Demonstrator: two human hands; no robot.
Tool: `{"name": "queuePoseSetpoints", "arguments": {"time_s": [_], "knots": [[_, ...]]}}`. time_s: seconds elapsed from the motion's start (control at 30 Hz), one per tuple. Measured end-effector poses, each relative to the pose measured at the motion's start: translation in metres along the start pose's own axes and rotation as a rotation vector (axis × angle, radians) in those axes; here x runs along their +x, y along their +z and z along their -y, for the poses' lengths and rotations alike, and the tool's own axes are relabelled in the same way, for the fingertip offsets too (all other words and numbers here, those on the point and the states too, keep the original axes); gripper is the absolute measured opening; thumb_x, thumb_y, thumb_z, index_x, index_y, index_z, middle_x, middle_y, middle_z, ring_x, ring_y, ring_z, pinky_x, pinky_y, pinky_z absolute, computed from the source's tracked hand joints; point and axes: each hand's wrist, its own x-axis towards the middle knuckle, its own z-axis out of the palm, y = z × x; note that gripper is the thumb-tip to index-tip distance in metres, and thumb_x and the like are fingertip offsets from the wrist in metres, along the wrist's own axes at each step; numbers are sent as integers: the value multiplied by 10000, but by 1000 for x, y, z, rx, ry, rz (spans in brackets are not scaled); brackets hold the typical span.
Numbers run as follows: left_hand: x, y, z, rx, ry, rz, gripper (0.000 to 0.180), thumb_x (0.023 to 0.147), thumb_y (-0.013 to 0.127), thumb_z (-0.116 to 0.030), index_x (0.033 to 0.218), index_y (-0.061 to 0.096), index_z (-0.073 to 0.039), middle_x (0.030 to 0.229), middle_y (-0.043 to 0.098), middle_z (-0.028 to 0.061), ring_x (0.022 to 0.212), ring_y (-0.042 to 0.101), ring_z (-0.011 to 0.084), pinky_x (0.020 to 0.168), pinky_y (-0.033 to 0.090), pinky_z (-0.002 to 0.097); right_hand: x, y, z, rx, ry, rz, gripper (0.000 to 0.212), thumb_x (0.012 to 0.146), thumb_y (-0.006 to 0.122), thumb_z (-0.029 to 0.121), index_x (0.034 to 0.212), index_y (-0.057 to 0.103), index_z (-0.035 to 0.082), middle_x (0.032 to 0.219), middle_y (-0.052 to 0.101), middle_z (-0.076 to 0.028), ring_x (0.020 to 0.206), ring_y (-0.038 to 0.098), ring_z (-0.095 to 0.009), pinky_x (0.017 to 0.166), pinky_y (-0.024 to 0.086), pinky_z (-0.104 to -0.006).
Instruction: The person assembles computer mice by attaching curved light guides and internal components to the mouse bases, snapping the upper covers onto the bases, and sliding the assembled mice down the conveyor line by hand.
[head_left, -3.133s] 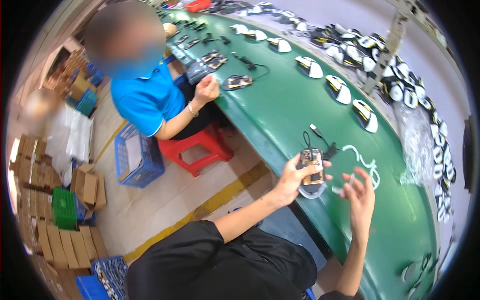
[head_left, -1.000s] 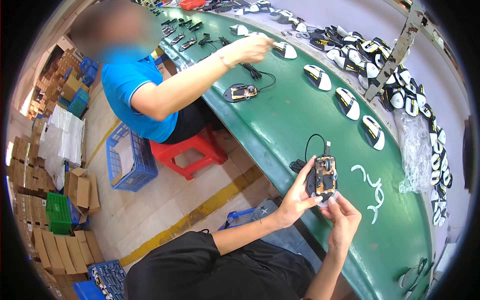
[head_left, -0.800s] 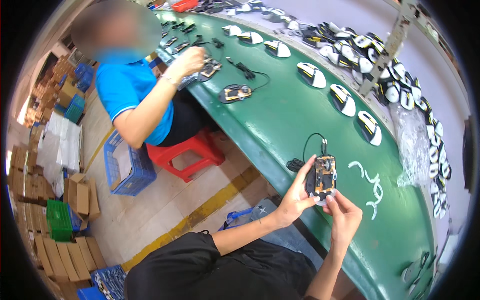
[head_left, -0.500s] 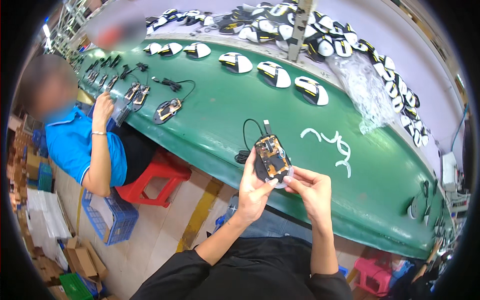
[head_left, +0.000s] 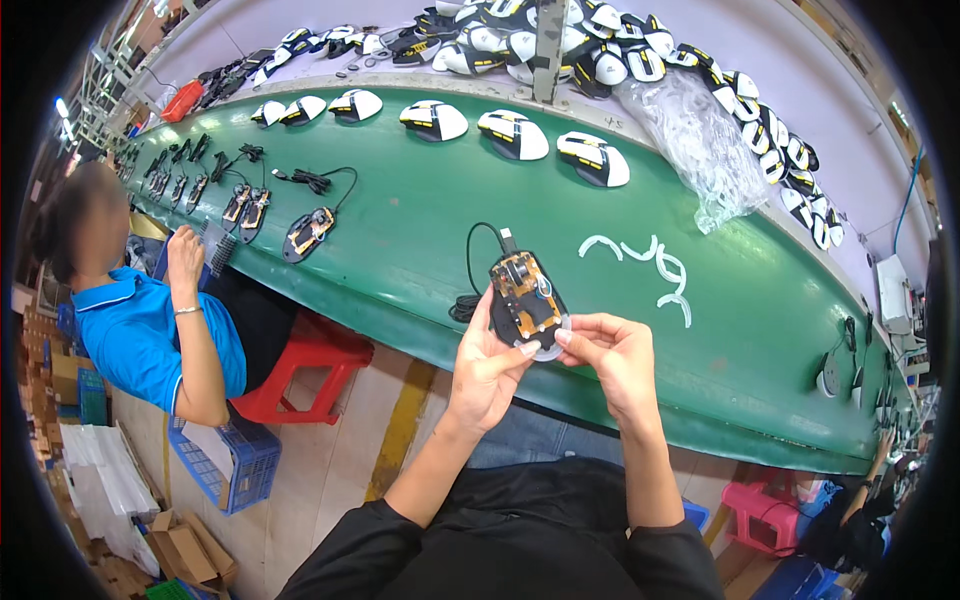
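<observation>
My left hand (head_left: 483,382) grips an opened computer mouse base (head_left: 527,308) by its left and lower edge, over the table's near side. Its orange-brown circuit board faces up, and a black cable with a USB plug (head_left: 507,240) loops from the far end. At the base's near end sits a translucent curved strip (head_left: 549,351). My right hand (head_left: 622,368) pinches that strip's right part between thumb and fingers, against the rim of the base. More curved strips (head_left: 672,268) lie loose on the green table, beyond my right hand.
White-and-black mouse top shells (head_left: 512,135) stand in a row along the green table's (head_left: 430,215) far side. Behind them are a shell pile (head_left: 600,60) and a clear plastic bag (head_left: 695,150). More mouse bases (head_left: 309,234) lie leftward, near a co-worker in blue (head_left: 150,325).
The whole view has shifted, so the table and shells appear further left and higher. Both my hands keep their hold on the mouse base and strip, with little visible change in grip.
</observation>
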Motion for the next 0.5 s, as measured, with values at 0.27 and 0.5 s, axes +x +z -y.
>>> {"name": "queuePoseSetpoints", "arguments": {"time_s": [0.27,0.5], "knots": [[4,9,-8,136,50,-15,792,820,577,149,1492,184,3,1328,508,143,1223,532,225,1023,447,372,2,-4,10,-191,-39,-5,233,812,736,34,1025,715,-58,816,727,-113,676,662,-96,631,546,-222],[-3,19,-5,190,178,26,900,831,554,142,1538,28,-42,1433,396,166,1283,476,237,1081,390,384,-4,12,-5,-21,-80,-76,216,835,726,30,1026,704,-70,853,725,-125,703,673,-111,634,558,-225]]}}
